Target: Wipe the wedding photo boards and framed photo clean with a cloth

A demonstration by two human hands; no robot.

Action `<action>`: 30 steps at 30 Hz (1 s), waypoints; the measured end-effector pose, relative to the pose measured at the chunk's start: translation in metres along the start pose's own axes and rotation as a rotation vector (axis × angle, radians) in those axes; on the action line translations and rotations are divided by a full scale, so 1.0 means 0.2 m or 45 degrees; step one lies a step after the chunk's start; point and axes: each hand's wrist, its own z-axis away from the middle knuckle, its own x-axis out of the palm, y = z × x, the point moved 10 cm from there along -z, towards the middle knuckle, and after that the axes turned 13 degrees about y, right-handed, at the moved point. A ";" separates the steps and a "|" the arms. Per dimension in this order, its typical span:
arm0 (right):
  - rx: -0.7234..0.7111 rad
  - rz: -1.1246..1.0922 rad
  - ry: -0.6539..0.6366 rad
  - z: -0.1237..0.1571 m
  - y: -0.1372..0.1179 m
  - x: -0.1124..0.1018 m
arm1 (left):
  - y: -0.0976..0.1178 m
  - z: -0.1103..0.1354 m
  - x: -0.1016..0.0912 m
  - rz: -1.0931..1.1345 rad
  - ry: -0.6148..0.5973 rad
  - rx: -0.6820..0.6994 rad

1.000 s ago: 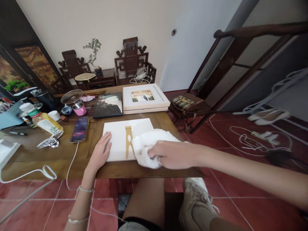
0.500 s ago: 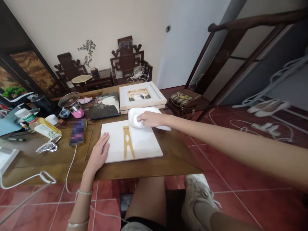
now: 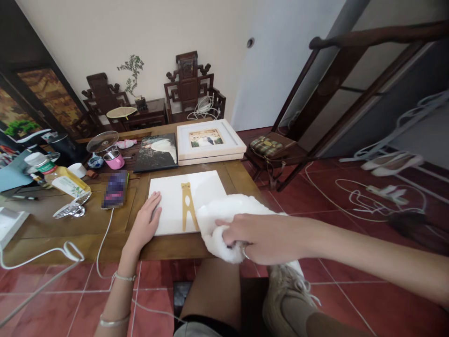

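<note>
A wooden table [image 3: 175, 248] above red floor tiles [image 3: 150, 323] bears a white board [image 3: 168, 201]; left hand [image 3: 147, 222] flat on it, right hand [image 3: 252, 234] bunching white cloth [image 3: 224, 210]. Carved chair [image 3: 187, 79] beyond.

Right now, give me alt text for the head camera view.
A person's right hand grips a fluffy white cloth at the near right corner of a white board with a yellow cat-like shape on it, while the left hand lies flat on the board's left edge. A bottle and a framed picture are on the wooden table.
</note>
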 end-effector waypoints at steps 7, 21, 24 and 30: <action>-0.131 0.050 0.245 -0.22 0.14 -0.15 | 0.00 0.00 0.00 -0.005 0.003 0.013; -0.494 0.374 0.587 -0.41 -0.11 0.11 | 0.01 0.00 0.00 0.012 -0.005 -0.005; -0.644 0.337 0.590 -0.32 -0.23 0.23 | 0.01 0.00 0.00 0.031 -0.003 -0.004; -0.607 0.382 0.519 -0.39 -0.17 0.11 | 0.01 0.00 0.00 0.021 0.000 -0.010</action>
